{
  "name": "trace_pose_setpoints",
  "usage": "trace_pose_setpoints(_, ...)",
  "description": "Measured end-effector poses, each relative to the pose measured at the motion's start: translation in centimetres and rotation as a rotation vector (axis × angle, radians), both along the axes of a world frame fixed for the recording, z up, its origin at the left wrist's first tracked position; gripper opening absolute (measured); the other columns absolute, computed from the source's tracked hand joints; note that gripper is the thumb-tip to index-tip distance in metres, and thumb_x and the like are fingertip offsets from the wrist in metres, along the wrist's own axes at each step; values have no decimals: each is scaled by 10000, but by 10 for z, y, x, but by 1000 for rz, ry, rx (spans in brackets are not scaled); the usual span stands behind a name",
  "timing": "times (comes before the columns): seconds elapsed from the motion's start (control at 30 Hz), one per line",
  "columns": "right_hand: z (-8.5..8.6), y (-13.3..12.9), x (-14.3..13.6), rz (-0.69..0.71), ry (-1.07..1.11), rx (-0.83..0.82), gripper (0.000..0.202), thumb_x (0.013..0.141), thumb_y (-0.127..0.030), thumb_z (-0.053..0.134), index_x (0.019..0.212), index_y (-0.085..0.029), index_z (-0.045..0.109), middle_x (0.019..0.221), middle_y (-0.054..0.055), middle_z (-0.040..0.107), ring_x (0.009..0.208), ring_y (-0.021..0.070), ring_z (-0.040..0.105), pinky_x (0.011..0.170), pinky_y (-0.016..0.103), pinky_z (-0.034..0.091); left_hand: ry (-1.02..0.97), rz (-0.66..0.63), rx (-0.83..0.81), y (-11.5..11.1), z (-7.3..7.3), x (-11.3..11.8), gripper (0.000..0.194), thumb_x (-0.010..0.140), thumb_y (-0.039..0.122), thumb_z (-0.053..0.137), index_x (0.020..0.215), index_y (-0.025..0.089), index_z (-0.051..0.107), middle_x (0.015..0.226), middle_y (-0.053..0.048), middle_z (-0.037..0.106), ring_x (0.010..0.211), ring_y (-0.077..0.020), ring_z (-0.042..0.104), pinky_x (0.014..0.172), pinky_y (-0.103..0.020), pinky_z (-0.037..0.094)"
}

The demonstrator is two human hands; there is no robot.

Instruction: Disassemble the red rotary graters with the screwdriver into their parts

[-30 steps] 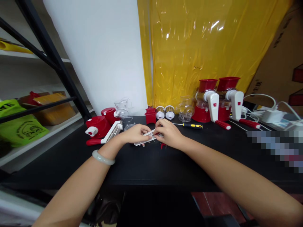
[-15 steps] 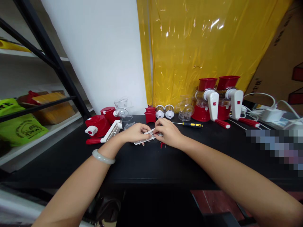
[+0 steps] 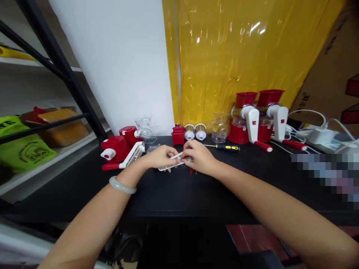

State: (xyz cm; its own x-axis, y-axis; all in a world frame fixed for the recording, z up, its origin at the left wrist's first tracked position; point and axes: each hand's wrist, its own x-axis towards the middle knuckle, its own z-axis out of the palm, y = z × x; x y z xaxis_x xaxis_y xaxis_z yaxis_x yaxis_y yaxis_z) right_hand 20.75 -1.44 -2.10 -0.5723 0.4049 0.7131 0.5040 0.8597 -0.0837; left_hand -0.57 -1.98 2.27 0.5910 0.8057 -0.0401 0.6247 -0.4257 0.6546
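Observation:
My left hand (image 3: 162, 157) grips a white plastic crank handle piece (image 3: 168, 167) above the black table, with its fingertips closed on the edge. My right hand (image 3: 198, 157) is pinched at the right end of the same piece; whatever small part its fingertips hold there is too small to tell. A bit of red (image 3: 192, 171) shows below my right hand. Just behind the hands stand a small red hopper (image 3: 178, 136) and two drum graters (image 3: 195, 132) with white ends. A yellow-and-black screwdriver (image 3: 227, 148) lies to the right of my right hand.
Red bases (image 3: 114, 148), a white crank with red grip (image 3: 131, 157) and clear plastic parts (image 3: 146, 125) lie at left. Two assembled red-and-white grinders (image 3: 244, 119) stand at right, near white cables and a power strip (image 3: 322, 135). A shelf rack (image 3: 64, 147) borders the left.

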Motion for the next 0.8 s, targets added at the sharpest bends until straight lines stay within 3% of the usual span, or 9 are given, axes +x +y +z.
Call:
trace_pose_setpoints(0.47,2,-2,0,-2,-27,8,61,833,-214,649,832,-196,707,943,72,573,881,196,509,753,336,424,8,5,17,-1,0,0,335,778,477,660,878,158,685,711,-21,709,560,-149,649,497,-215,445)
trace_pose_setpoints(0.8,2,-3,0,-41,-51,4,61,836,-225,649,836,-196,703,950,73,572,888,199,500,753,339,420,-38,8,-50,-1,-2,2,187,754,292,660,887,162,650,797,-26,728,581,-161,695,511,-220,504)
